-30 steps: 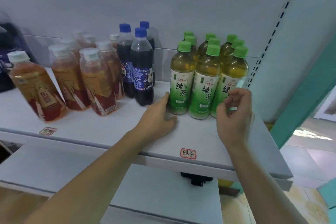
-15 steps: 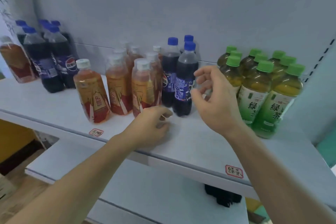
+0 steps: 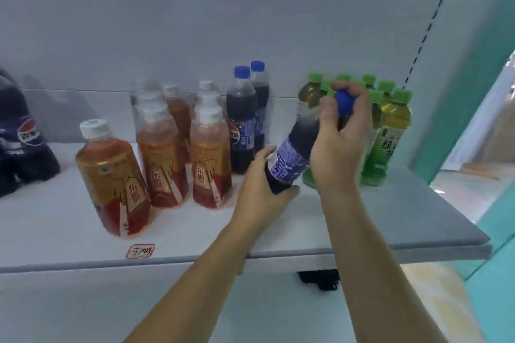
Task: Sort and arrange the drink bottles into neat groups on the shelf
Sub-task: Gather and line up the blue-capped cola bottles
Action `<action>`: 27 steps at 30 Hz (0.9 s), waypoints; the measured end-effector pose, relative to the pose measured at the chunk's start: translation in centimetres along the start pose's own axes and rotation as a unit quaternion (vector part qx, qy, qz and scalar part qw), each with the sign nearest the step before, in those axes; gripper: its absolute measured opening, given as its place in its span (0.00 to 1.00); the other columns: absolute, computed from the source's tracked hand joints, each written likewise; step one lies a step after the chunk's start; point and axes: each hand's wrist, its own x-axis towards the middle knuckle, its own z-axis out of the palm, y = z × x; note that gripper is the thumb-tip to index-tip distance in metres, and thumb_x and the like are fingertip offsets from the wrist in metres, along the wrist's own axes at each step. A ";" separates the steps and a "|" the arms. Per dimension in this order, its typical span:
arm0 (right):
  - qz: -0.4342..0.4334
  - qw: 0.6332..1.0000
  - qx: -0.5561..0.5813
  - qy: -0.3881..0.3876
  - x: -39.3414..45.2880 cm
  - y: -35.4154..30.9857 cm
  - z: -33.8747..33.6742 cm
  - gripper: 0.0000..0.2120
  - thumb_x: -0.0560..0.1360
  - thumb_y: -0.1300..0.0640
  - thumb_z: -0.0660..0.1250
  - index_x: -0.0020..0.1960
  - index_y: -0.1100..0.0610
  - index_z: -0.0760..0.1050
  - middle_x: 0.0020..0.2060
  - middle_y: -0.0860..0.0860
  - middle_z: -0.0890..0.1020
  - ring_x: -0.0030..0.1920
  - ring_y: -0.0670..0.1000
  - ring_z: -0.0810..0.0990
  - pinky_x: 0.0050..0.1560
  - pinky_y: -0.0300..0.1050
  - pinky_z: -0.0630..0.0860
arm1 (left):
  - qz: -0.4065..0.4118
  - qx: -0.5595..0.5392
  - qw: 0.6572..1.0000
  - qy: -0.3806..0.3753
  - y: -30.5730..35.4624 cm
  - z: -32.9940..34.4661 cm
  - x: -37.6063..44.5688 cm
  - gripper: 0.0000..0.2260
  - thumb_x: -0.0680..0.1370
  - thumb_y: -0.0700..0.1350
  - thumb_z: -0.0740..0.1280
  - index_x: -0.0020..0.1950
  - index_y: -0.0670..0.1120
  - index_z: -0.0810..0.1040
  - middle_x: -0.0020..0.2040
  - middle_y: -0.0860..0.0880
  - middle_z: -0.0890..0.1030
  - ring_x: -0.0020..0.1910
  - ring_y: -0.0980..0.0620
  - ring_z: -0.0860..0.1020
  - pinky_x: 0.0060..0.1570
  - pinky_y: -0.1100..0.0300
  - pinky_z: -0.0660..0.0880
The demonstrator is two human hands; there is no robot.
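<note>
Above the white shelf, a tilted dark cola bottle with a blue cap sits between both hands: the left hand cups its base, the right hand pinches its cap, beside green-capped tea bottles.

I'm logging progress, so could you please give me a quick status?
Left hand and right hand both gripping tilted cola bottle. Two cola bottles standing behind. Green tea bottles crowd right.

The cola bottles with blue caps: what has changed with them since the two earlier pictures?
One cola bottle has been taken from the front of its group and is now tilted, the right hand around its cap and the left hand at its base. Two cola bottles remain standing; the green tea bottles stayed put.
</note>
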 end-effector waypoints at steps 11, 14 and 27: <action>0.185 0.935 0.294 0.073 -5.1 -8.4 1.4 0.11 0.79 0.58 0.61 0.60 0.58 0.74 0.45 0.55 0.83 0.46 0.53 0.83 0.52 0.49 0.81 | 0.175 0.130 0.956 0.194 3.4 -11.8 -10.8 0.34 0.64 0.52 0.84 0.67 0.50 0.77 0.62 0.56 0.80 0.61 0.50 0.79 0.58 0.49 0.78; 0.228 0.911 0.343 -0.033 -9.7 -11.1 5.1 0.12 0.80 0.56 0.61 0.63 0.54 0.73 0.49 0.56 0.84 0.49 0.58 0.84 0.56 0.59 0.83 | 0.167 0.166 0.935 0.267 2.7 -18.1 -14.0 0.33 0.64 0.49 0.85 0.66 0.48 0.78 0.60 0.53 0.81 0.59 0.46 0.80 0.57 0.53 0.78; 0.036 0.890 0.186 -0.415 -20.1 -20.4 28.5 0.14 0.78 0.54 0.72 0.58 0.46 0.70 0.53 0.46 0.81 0.49 0.42 0.81 0.49 0.30 0.76 | -0.063 0.187 0.905 0.378 -6.1 -40.3 -14.9 0.30 0.67 0.53 0.82 0.65 0.59 0.75 0.56 0.60 0.80 0.53 0.59 0.78 0.53 0.62 0.76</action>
